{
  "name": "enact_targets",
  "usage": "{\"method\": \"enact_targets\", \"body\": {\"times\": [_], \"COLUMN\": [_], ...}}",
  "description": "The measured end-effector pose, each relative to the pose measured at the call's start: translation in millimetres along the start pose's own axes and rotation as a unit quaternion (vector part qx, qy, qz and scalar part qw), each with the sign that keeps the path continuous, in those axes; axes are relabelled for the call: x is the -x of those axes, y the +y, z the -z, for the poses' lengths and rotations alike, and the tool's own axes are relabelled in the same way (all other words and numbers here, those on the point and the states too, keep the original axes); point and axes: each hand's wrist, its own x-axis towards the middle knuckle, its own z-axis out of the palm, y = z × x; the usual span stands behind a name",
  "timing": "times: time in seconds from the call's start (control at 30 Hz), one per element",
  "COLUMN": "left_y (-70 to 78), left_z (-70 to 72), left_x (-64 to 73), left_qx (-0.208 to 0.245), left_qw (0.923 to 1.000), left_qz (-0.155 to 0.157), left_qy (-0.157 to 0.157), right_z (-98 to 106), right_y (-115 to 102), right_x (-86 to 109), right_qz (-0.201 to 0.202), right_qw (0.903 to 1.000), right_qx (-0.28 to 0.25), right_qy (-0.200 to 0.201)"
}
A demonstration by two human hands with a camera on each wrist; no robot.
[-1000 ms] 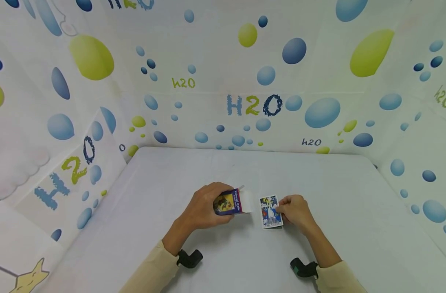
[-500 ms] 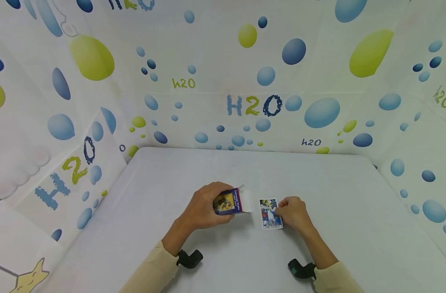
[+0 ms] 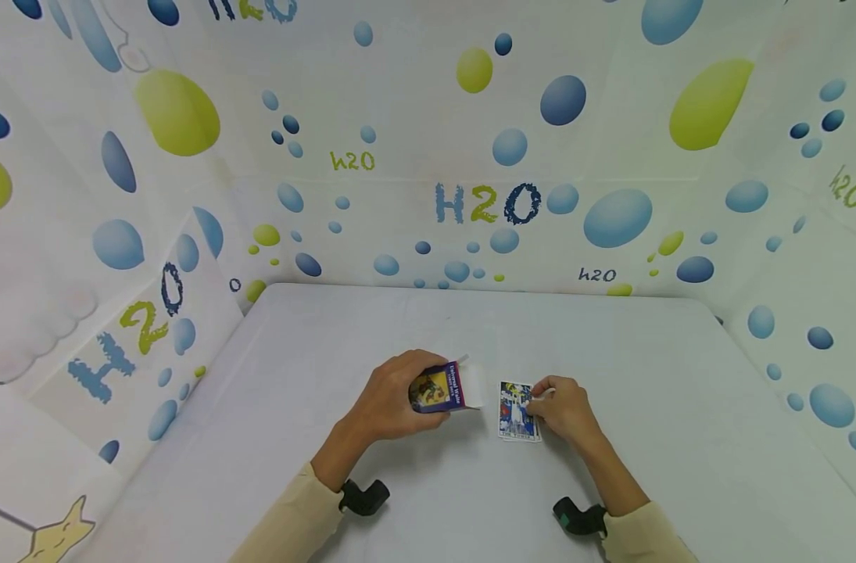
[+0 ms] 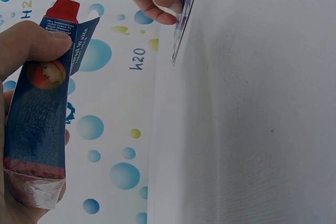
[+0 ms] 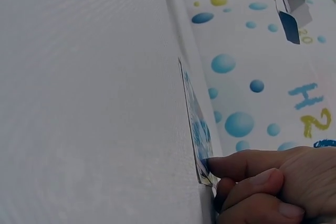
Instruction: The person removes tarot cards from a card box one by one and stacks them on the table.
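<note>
My left hand (image 3: pixel 398 397) grips a tarot card box (image 3: pixel 438 389) in blue, red and yellow, printed "Universal Waite". The box is raised, and its flap end points right, with the flaps spread. Its narrow side and red tab face the left wrist view. Just right of the box, a few tarot cards (image 3: pixel 515 412) lie loosely stacked, low at the table, picture side up. By their right edge my right hand (image 3: pixel 567 408) pinches them, one digit on the top face. The other fingers curl beside the edge in the right wrist view. How many cards there are is hidden.
A white cloth covers the table (image 3: pixel 371 320). Behind and at both sides stands a white curtain (image 3: pixel 413 102) with blue and green drops and "H2O" lettering. Black wrist cameras (image 3: pixel 364 497) sit on both wrists.
The cards and my right hand have shifted slightly nearer to me. The top card has slid a little left, showing an edge beneath it. My left hand and the box stay put.
</note>
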Motion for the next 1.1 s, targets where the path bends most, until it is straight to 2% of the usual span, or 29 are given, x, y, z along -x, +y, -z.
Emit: {"method": "enact_targets", "body": {"times": [0.33,0.73,1.1], "left_y": [-0.5,0.1,0.8], "left_z": [-1.0,-0.5,-0.6], "left_x": [0.2,-0.3,-1.3], "left_qx": [-0.001,0.001,0.002], "left_qw": [1.0000,1.0000,0.9999], "left_qz": [0.006,0.007,0.008], "left_qy": [-0.002,-0.006,-0.009], "right_z": [1.7,4.0,7.1], "right_y": [2.9,6.0,3.3], "right_x": [-2.1,-4.4,-3.1], "right_qz": [-0.002,-0.011,0.003], "right_qw": [0.9992,0.9982,0.9975], "right_qx": [-0.035,-0.046,-0.040], "right_qy": [-0.018,-0.035,-0.057]}}
